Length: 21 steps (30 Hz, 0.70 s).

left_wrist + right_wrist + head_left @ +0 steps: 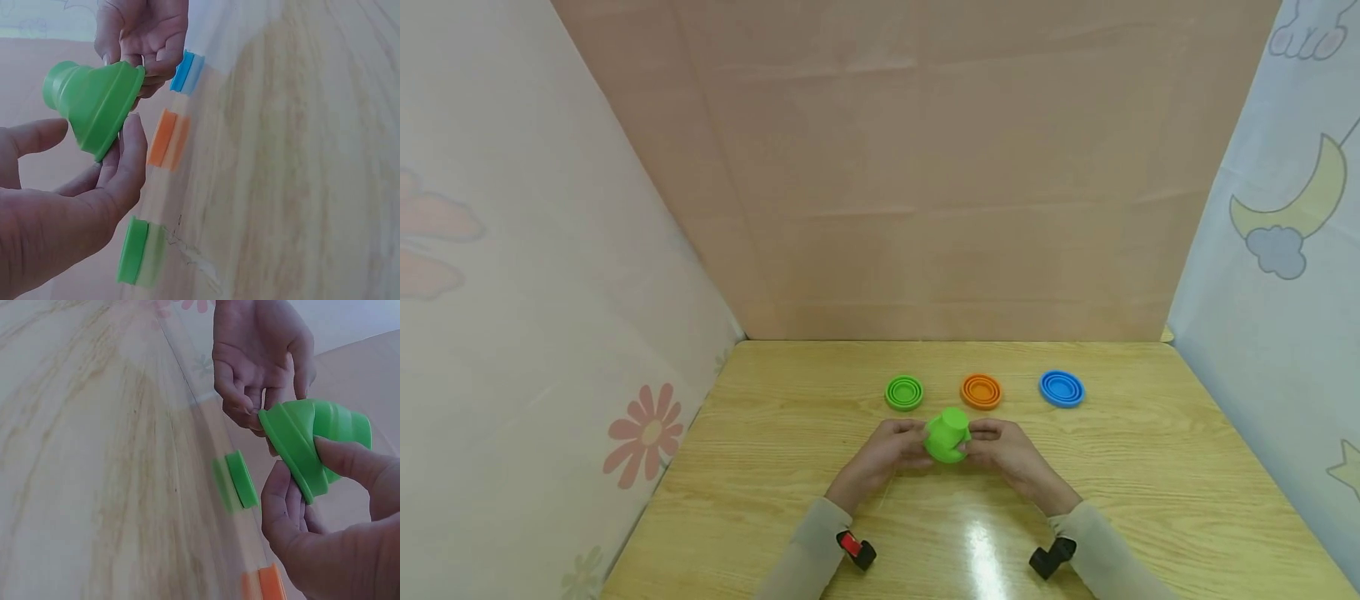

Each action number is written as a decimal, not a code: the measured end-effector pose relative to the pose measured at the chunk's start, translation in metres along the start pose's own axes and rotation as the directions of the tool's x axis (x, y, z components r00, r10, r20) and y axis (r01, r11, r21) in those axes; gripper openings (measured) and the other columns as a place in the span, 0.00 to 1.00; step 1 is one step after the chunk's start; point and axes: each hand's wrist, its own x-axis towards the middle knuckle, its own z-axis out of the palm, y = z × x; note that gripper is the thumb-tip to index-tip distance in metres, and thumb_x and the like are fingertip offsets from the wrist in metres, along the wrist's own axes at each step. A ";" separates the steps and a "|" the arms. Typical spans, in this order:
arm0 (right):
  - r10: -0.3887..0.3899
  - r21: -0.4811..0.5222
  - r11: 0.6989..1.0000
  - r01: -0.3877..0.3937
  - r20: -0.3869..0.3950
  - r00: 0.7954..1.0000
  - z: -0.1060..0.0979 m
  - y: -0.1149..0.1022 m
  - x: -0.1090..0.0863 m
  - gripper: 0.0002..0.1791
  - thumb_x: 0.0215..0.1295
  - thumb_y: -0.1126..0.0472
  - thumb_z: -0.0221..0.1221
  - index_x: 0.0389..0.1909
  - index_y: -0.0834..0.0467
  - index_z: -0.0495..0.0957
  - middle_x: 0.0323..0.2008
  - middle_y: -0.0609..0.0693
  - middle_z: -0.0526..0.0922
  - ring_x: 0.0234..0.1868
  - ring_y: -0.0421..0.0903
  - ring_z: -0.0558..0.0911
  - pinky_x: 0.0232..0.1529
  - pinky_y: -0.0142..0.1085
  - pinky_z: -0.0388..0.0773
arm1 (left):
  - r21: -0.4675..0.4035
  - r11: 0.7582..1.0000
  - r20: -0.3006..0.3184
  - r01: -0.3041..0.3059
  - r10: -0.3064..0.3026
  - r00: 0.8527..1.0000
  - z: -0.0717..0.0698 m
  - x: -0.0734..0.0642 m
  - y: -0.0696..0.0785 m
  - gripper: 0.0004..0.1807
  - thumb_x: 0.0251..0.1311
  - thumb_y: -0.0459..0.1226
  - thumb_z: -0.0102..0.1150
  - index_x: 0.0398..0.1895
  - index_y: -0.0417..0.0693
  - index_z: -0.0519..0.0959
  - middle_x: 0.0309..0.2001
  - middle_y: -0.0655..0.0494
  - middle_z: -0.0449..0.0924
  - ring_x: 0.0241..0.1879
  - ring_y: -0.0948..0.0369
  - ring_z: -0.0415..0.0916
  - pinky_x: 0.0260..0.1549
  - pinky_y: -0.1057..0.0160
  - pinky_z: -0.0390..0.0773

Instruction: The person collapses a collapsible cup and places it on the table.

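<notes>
Both hands hold a green collapsible cup (947, 432), drawn out to its stepped cone shape, above the wooden table. Its narrow end points up and its wide rim faces down. On the left side, my left hand (895, 446) has its fingers at the rim and its thumb by the wall. My right hand (1011, 457) grips the opposite side, its thumb pressing into the wall and its fingers under the rim. In the right wrist view the cup's wall (300, 434) looks bent in near that thumb.
Beyond the hands, a flattened green cup (904, 392), a flattened orange cup (981, 391) and a flattened blue cup (1062, 388) lie in a row on the table (760, 467). A brown panel (955, 183) rises along the back edge, with patterned white walls at either side.
</notes>
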 end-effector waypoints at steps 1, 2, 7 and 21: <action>0.000 0.000 1.000 0.000 0.000 1.000 0.000 0.000 0.000 0.33 0.69 0.64 0.67 0.69 0.75 0.68 0.54 0.56 0.87 0.51 0.44 0.88 0.57 0.40 0.89 | -0.011 1.000 0.004 -0.004 0.004 1.000 0.000 0.000 0.000 0.23 0.75 0.39 0.60 0.66 0.34 0.78 0.58 0.42 0.85 0.53 0.54 0.87 0.56 0.53 0.89; 0.001 0.000 1.000 -0.001 0.000 1.000 0.000 -0.001 0.000 0.33 0.69 0.64 0.67 0.69 0.75 0.68 0.53 0.55 0.87 0.51 0.43 0.88 0.57 0.40 0.89 | -0.019 1.000 0.004 -0.006 0.006 1.000 0.001 0.000 -0.001 0.23 0.74 0.38 0.61 0.66 0.34 0.78 0.58 0.42 0.85 0.53 0.53 0.87 0.56 0.53 0.89; 0.006 -0.012 1.000 -0.006 0.009 1.000 0.002 -0.002 -0.001 0.34 0.69 0.64 0.67 0.70 0.75 0.68 0.54 0.56 0.87 0.50 0.42 0.87 0.56 0.39 0.88 | -0.031 0.999 -0.024 -0.014 0.013 1.000 0.004 0.000 -0.003 0.25 0.69 0.34 0.62 0.67 0.31 0.76 0.58 0.39 0.85 0.51 0.51 0.89 0.54 0.50 0.89; -0.030 -0.056 0.998 0.030 0.006 1.000 0.010 -0.005 0.000 0.41 0.65 0.62 0.71 0.73 0.72 0.64 0.54 0.60 0.84 0.49 0.45 0.85 0.55 0.41 0.88 | 0.002 0.999 -0.197 -0.046 0.045 0.979 0.017 0.006 -0.002 0.22 0.68 0.32 0.62 0.63 0.29 0.78 0.52 0.38 0.87 0.47 0.53 0.89 0.48 0.56 0.91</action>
